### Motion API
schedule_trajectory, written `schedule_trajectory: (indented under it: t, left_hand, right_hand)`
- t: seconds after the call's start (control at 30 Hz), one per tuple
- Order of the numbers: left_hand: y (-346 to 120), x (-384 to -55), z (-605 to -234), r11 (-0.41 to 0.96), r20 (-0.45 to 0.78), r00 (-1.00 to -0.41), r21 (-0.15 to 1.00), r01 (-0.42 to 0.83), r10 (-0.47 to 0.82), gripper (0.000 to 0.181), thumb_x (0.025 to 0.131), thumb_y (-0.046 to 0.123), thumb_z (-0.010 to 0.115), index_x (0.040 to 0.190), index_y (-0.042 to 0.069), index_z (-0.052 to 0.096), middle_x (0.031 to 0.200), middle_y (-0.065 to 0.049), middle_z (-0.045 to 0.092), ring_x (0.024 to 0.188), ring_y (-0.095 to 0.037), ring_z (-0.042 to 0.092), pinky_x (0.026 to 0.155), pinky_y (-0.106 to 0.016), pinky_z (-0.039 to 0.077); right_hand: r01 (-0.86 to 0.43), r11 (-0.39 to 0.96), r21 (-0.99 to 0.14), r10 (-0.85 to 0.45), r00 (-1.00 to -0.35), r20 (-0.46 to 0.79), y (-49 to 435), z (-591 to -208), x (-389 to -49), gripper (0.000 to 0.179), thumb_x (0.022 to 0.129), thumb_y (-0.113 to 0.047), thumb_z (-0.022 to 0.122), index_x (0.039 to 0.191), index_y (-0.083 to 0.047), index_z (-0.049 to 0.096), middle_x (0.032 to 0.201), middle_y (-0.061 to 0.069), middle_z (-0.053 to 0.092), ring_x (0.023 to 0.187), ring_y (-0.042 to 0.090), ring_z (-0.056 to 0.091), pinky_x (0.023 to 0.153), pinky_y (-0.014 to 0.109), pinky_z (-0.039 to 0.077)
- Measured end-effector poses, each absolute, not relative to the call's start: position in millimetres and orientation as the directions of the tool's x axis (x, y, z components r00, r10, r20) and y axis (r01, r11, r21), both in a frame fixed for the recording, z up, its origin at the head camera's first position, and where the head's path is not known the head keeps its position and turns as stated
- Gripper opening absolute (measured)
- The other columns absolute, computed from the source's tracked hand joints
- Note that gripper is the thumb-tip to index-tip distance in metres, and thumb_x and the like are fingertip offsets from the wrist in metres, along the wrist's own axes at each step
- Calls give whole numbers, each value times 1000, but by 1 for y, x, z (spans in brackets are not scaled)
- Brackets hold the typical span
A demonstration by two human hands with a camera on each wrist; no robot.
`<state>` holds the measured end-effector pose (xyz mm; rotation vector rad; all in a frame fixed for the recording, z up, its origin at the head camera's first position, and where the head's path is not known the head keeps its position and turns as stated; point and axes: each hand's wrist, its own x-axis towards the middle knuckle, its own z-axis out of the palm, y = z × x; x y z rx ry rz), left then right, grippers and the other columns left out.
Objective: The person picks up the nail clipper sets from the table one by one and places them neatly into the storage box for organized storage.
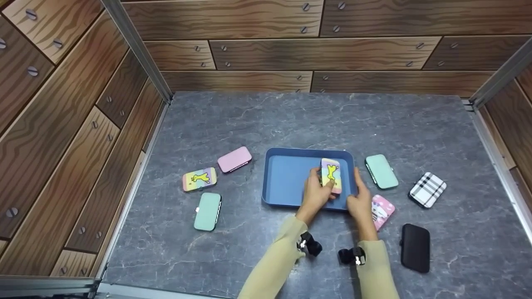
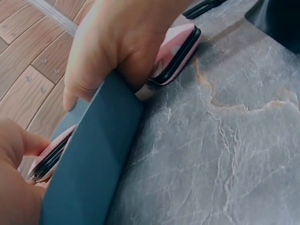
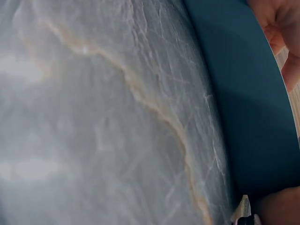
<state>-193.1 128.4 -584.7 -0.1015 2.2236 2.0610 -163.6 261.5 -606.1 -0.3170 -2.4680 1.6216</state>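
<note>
My left hand [image 1: 316,192] holds a small clasp case [image 1: 331,171] with pastel stripes and a yellow giraffe, over the right part of a blue tray [image 1: 286,202]. In the left wrist view, the case's dark-rimmed edge [image 2: 51,157] shows between thumb and fingers, behind the tray wall [image 2: 98,154]. My right hand [image 1: 360,205] grips the tray at its right side, near the front corner. Partly hidden beside that hand lies a pink case with a cartoon picture [image 1: 382,209]. The right wrist view shows the tray's front wall [image 3: 253,98] along the tabletop.
On the left of the grey marbled table [image 1: 249,253] lie a pink case [image 1: 235,159], a second giraffe case [image 1: 200,179] and a mint case [image 1: 208,211]. To the right are another mint case [image 1: 382,171], a plaid case [image 1: 428,190] and a black case [image 1: 415,248]. Wood-patterned panels [image 1: 257,54] enclose the table.
</note>
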Motion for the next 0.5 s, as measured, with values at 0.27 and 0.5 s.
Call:
schedule_trajectory:
  t: [0.27,0.5]
  left_hand:
    - [130,-195,-588,142,-154,-987,979,-146,45,53,89,-1,68,137,2,45,81,-4,62,46,-20,63,44,-33,55]
    - [132,-197,-587,197,-169,-985,967,-159,36,52,89,1,69,135,7,45,83,-6,60,46,-21,63,43,-32,54]
  right_hand:
    - [68,378,-923,270,-962,40,261,-607,-163,89,67,19,38,153,-4,32,158,16,29,146,30,25,119,39,20]
    - [64,377,-924,264,-964,41,262,-606,-163,89,68,19,38,154,-4,31,159,16,28,146,31,24,119,40,20]
